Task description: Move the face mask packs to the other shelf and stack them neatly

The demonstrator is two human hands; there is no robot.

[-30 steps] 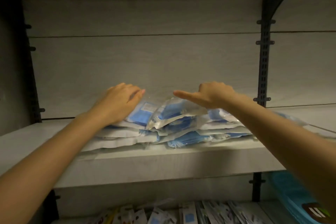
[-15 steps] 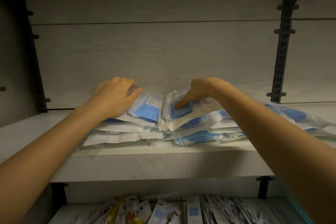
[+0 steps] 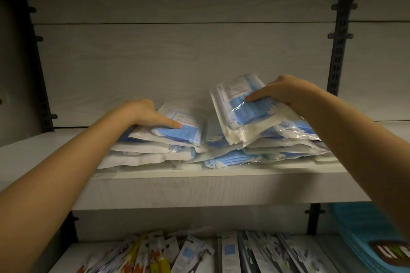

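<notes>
A loose heap of clear plastic packs of blue face masks lies on the pale wooden shelf. My right hand grips a bundle of mask packs and holds it tilted up on its edge above the right side of the heap. My left hand lies on the left stack of packs, thumb on the top pack, fingers hidden behind it. Whether it grips the pack I cannot tell.
Black slotted uprights with brackets stand at the right and left of the grey back panel. The lower shelf holds several carded toothbrush packs and a turquoise item at the right.
My right hand has closed on a bundle of packs and raised it, tilting it up off the heap. My left hand stays pressed on the left stack. The view has shifted slightly.
</notes>
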